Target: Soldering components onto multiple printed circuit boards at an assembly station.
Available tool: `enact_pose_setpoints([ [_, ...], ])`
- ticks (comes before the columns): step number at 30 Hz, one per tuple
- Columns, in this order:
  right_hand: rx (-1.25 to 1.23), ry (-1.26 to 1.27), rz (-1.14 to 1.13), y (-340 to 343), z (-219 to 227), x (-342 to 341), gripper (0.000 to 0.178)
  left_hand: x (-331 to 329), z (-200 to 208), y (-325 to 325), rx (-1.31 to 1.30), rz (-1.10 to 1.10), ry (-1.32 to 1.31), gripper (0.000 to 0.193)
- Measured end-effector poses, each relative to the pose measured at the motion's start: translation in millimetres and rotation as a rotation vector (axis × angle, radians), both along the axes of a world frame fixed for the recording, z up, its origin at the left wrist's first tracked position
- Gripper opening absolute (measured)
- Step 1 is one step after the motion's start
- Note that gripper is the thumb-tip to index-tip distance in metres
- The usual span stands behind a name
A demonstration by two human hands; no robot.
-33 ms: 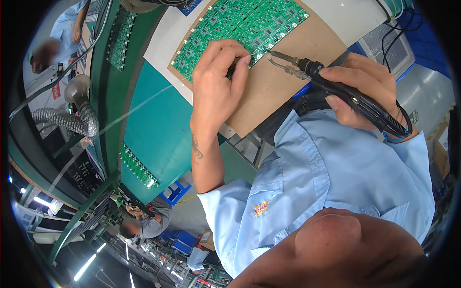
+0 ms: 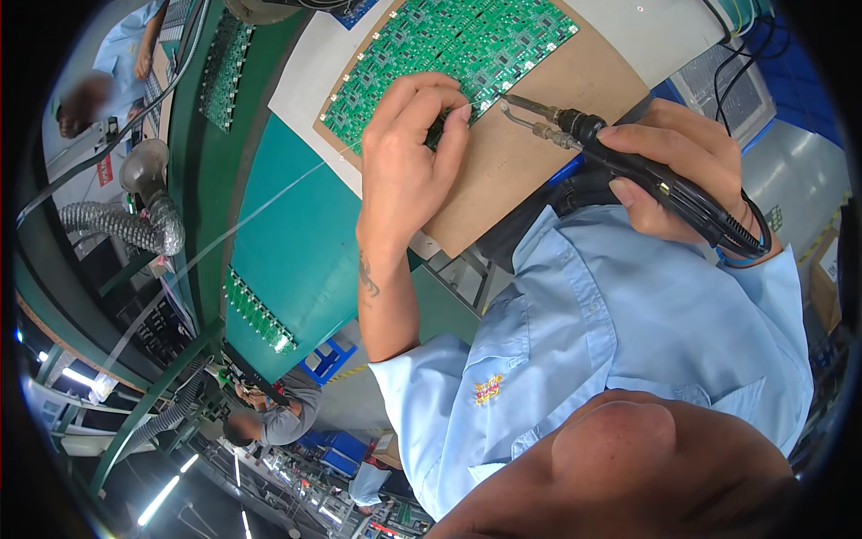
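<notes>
A green circuit board [image 2: 467,45], crowded with small parts, lies on a brown sheet [image 2: 530,135]. My left hand [image 2: 404,153] rests over the board's near left part, thumb and forefinger pinching a thin solder wire [image 2: 482,101]. The wire's end points toward the board's near edge. In my right hand [image 2: 687,162] is a black soldering iron [image 2: 655,180], with a thin bent metal tube beside its tip. The iron's tip is close to the wire's end at that edge; whether they touch I cannot tell. My left palm is hidden.
More green boards lie to the left, one on the teal mat [image 2: 278,225] and one strip [image 2: 227,76] on the green line. A fume hose [image 2: 148,211] bends at the far left. Black cables [image 2: 745,63] hang at the right. Other people [image 2: 278,418] work nearby.
My left thumb and fingertips have shifted slightly on the solder wire. The pale line left of my hand has moved a little. My right hand and the iron look still.
</notes>
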State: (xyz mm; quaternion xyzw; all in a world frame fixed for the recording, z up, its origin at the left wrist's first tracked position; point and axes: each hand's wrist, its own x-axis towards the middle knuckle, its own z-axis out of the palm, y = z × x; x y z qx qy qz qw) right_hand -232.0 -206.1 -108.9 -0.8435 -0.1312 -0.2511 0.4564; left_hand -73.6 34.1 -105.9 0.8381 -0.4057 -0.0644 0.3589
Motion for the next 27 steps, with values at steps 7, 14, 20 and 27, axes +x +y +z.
enact_pose_setpoints([
  [7,0.001,0.006,0.016,2.0,0.2,1.8,0.039,1.8,-1.0,1.4,0.060,-0.030,-0.007,0.003],
  [14,-0.008,0.032,0.036,3.8,-1.8,3.8,0.039,4.9,5.6,1.4,0.092,-0.032,0.081,0.003],
  [20,0.009,0.017,0.043,4.2,-5.5,5.8,0.039,7.1,5.7,2.4,0.097,-0.046,0.106,0.004],
  [27,-0.015,0.019,0.057,4.8,-3.9,6.9,0.038,9.2,3.5,0.7,0.091,-0.077,0.050,0.006],
])
